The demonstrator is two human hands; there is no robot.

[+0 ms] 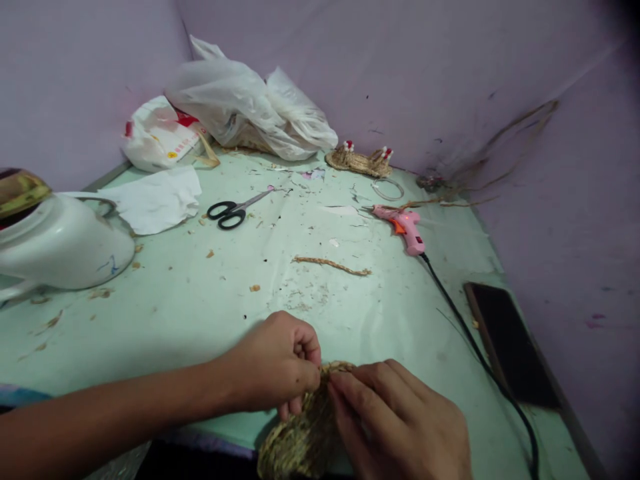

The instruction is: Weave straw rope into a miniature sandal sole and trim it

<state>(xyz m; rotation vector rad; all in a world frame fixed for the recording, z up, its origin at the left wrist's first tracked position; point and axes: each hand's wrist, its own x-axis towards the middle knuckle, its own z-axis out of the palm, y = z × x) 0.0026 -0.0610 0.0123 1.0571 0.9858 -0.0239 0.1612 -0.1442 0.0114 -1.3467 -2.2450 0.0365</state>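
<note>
A braided straw piece (300, 443) lies at the bottom middle, at the table's front edge, partly hidden by both hands. My left hand (285, 367) is closed on its upper edge, the thumb and curled fingers pressed together. From the right, my right hand (400, 417) pinches the same edge, its fingertips close to those of my left hand. A short braided straw cord (331, 265) lies on the pale green table (200, 313) beyond the hands. Whatever small strand may be between the fingertips is too small to make out.
Black-handled scissors (235, 212), a white cloth (160, 200) and a white pitcher (75, 240) stand or lie left. Plastic bags (250, 107) and a straw piece with red-white decorations (357, 162) are behind. Right are a pink glue gun (407, 227), its black cable and a phone (510, 343).
</note>
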